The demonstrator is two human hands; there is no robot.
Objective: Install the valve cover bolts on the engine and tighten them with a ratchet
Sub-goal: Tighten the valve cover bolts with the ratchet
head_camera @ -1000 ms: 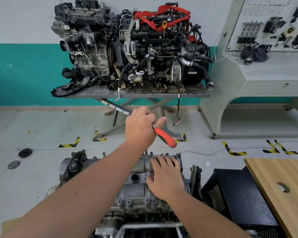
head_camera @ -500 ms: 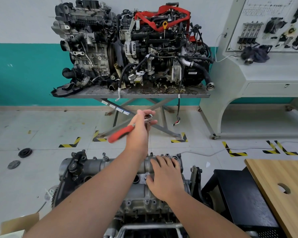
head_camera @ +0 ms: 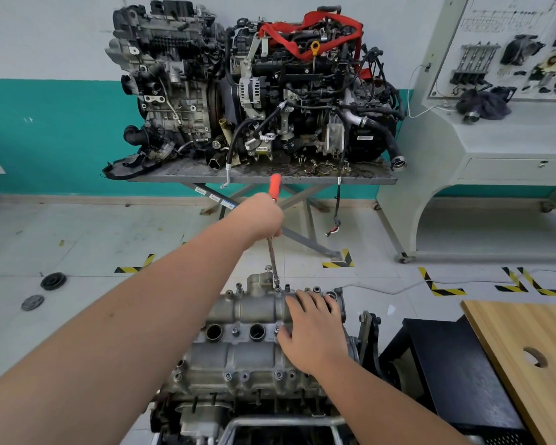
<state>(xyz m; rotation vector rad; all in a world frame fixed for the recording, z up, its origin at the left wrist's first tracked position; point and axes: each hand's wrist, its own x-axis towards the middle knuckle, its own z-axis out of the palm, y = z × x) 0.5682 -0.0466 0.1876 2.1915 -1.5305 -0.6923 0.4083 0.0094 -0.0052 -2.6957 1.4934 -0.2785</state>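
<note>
One engine (head_camera: 254, 364) in the foreground, low centre, on a metal stand; valve cover (head_camera: 247, 311) grey cast metal, dull and stained, ribbed lengthwise; two open round wells (head_camera: 214, 331) show in its middle row, the rest hidden under the right hand. Small bolts (head_camera: 228, 376) sit along the near edge, at least four visible; several more stand along the far edge, exact count unclear. One ratchet (head_camera: 275, 184), orange grip, with a long thin steel extension running down to a bolt on the far edge of the cover. Left hand (head_camera: 262, 216) raised above the engine, fingers wrapped around the ratchet, orange grip end sticking up past the fist. Right hand (head_camera: 313, 329) lies flat on the cover's right part, fingers straight and spread. Two more engines (head_camera: 254, 91) on a grey counter (head_camera: 270, 178) by the wall; red strap over the right one. Two dark discs (head_camera: 52, 281) on the floor at left; wooden counter (head_camera: 533, 364) at right.
</note>
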